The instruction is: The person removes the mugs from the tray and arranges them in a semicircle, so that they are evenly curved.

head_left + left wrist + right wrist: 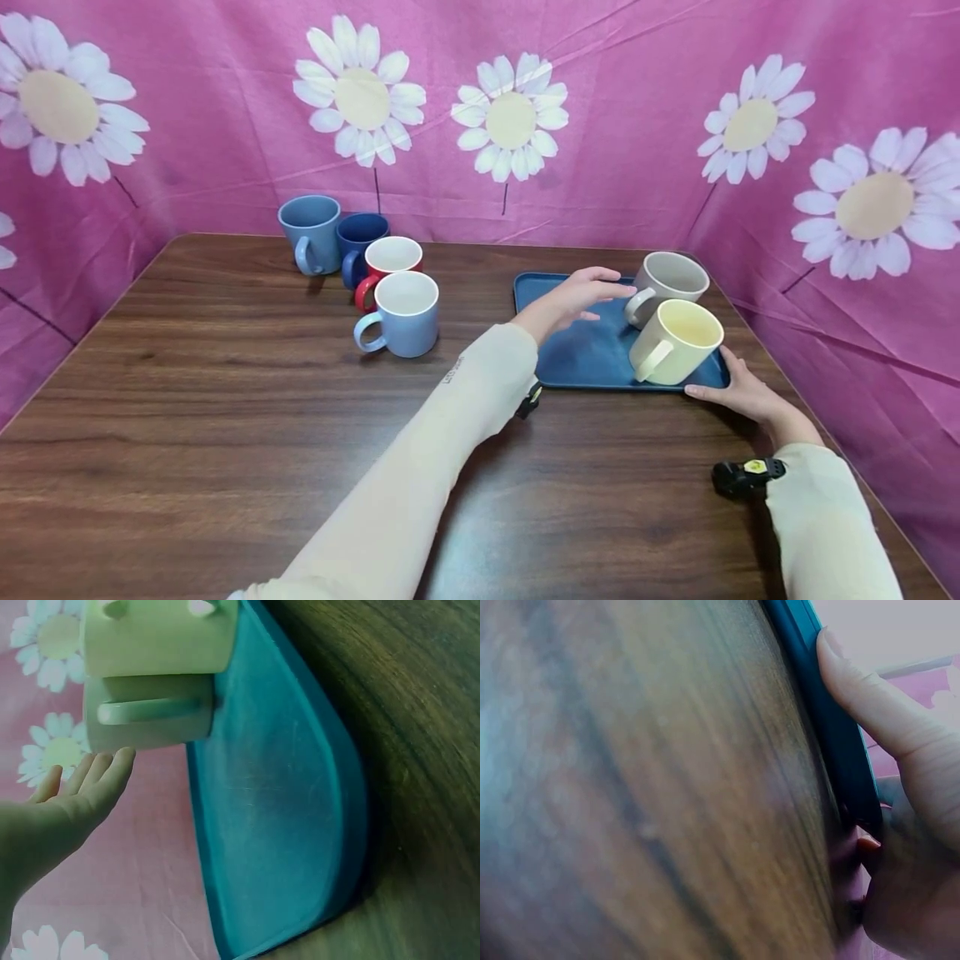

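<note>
The left hand (577, 298) reaches over a blue rectangular tray with a raised rim (577, 358), its fingers straight and slightly spread, with nothing in their hold; the fingertips point at the handle of a grey cylindrical mug (667, 287), very close to it, though I cannot tell whether they touch; the right hand (742, 392) grips the tray's near right corner, thumb along the near rim and fingers round the end. The tray lies on the right part of a dark brown wood-grain table (225, 417); on its right end stand the grey mug and, just in front, a pale yellow cylindrical mug (675, 346), which hides part of the grey one's lower body; both handles face left, and the left hand covers part of the tray's far rim.

Well apart to the left, four more mugs form a slanting row: a grey-blue mug (311, 229) at the back, a navy blue mug (362, 233), a red mug with a white inside (390, 257), and a light blue mug with a white inside (408, 321) nearest, partly hiding the red one; behind the table hangs a pink cloth printed with white daisies (600, 200); cream sleeves (480, 383) cover both forearms, and a black device (746, 477) sits at the right wrist.
</note>
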`<state>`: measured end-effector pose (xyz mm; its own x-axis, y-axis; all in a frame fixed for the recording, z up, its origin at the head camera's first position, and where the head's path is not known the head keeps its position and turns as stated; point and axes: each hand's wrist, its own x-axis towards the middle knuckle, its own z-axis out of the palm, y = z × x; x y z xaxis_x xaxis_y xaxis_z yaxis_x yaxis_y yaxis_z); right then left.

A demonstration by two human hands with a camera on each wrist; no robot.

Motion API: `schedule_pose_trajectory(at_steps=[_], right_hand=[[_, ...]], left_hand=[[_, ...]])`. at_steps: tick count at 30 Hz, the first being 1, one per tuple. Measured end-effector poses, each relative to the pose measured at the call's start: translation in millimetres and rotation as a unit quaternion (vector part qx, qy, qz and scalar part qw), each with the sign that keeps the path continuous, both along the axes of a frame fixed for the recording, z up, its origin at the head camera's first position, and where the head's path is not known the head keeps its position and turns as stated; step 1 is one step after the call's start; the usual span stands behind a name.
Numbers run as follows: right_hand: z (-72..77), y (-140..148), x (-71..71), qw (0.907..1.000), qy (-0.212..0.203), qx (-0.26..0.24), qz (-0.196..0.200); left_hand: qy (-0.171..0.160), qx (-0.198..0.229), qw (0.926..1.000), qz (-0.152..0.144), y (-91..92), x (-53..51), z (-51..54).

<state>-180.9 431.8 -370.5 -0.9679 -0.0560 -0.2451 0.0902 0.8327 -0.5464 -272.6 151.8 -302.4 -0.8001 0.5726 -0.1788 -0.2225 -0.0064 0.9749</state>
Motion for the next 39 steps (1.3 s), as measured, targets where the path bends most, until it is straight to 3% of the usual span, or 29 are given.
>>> schedule_pose_trajectory(at_steps=[7,14,17,21,27,39], right_hand=[[-1.7,1.5,0.7,0.9999,-0.008,-0.008,-0.005],[-0.1,1.3,1.1,0.9998,-0.014,-0.007,-0.011],[-0.2,0.3,0.0,0.9998,-0.013,-0.005,-0.012],[-0.2,-0.8,-0.8,0.9998,-0.015,-0.002,-0.015],[0.8,-0.4,1.4,0.9997,-0.013,0.002,-0.022],[0.6,-0.8,1.3,0.9996,-0.015,-0.003,-0.023]], left_hand=[[0.004,-0.045,0.9981,0.041,19.2,-1.8,-10.7],[0.029,-0.072,0.9962,0.038,38.5,1.2,-16.5],[0.044,-0.079,0.9942,0.057,43.3,2.0,-18.9],[0.048,-0.075,0.9921,0.088,46.4,0.7,-23.5],[0.038,-0.063,0.9913,0.109,48.7,0.8,-26.0],[0.020,-0.053,0.9837,0.171,35.8,-0.9,-28.8]])
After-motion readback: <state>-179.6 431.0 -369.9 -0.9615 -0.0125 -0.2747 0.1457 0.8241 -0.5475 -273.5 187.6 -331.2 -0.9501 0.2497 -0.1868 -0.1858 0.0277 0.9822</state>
